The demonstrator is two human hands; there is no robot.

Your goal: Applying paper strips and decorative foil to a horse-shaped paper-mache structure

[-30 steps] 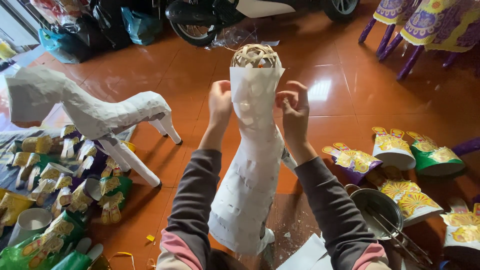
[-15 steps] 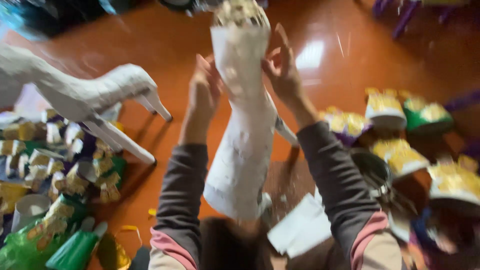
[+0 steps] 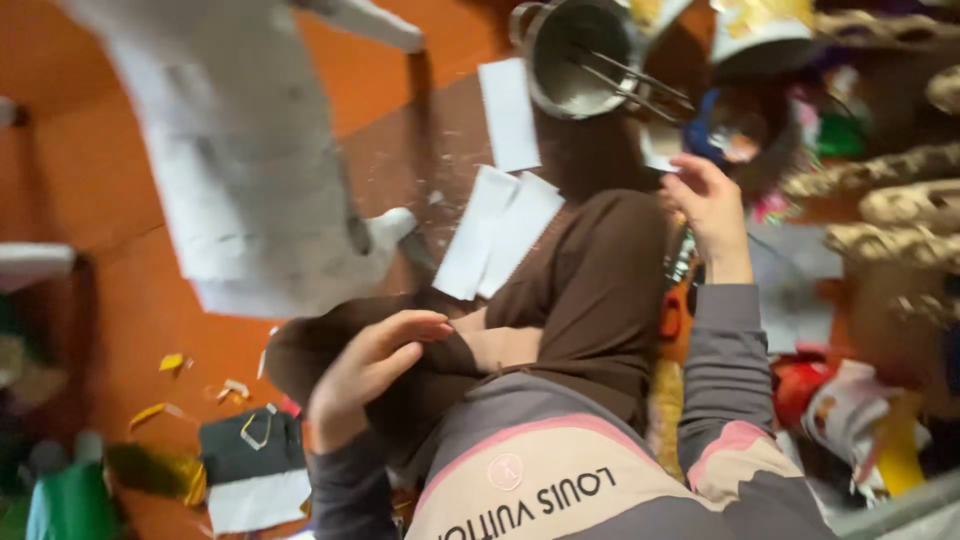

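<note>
**Both hands free, paper strips and pot close by**

While the person sits on the orange floor (image 3: 120, 300) with knees drawn up, both hands hang empty, which suggests a pause between handlings rather than a grip in progress. The left hand (image 3: 365, 370), lower centre of the frame, rests half-open on the brown trouser leg (image 3: 590, 290), fingers loosely curled and holding nothing. The right hand (image 3: 712, 205), right of centre, is raised with fingers spread, also holding nothing; it hovers nearest a small white scrap just below the metal pot (image 3: 580, 55) at the top of the frame (two thin sticks lean across the pot's rim). White paper strips (image 3: 500, 235) lie flat on the floor beside the knee, seemingly laid within easy reach. The white paper-covered figure (image 3: 250, 180) fills the upper left, untouched and blurred. Coloured scraps (image 3: 175, 362) dot the floor at lower left.
</note>
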